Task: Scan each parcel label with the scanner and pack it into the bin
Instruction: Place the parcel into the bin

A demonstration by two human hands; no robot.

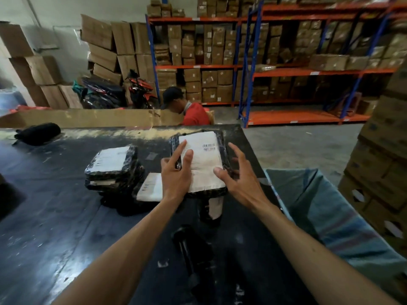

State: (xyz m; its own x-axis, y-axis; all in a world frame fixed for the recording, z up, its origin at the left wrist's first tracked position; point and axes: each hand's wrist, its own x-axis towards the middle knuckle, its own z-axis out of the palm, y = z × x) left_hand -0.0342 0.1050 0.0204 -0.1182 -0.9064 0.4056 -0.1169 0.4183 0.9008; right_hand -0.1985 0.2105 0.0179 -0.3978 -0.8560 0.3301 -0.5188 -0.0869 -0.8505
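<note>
A black-wrapped parcel [203, 155] with a large white barcode label lies face up near the far right of the black table. My left hand [175, 172] grips its left edge, fingers spread over the label. My right hand [236, 172] hovers at its right edge with fingers apart, the thumb touching the label. To the left stands a stack of two similar parcels [114, 167], with another white-labelled parcel [150, 187] beside it. A dark scanner [190, 247] lies on the table between my forearms. The bin, a blue-green woven sack [319, 208], hangs open at the table's right side.
A black bundle [38, 133] lies at the table's far left. A long flat carton [88, 117] runs along the far edge, with a person in a red shirt [191, 111] behind it. Stacked cartons [378, 155] rise at the right; shelving racks fill the background.
</note>
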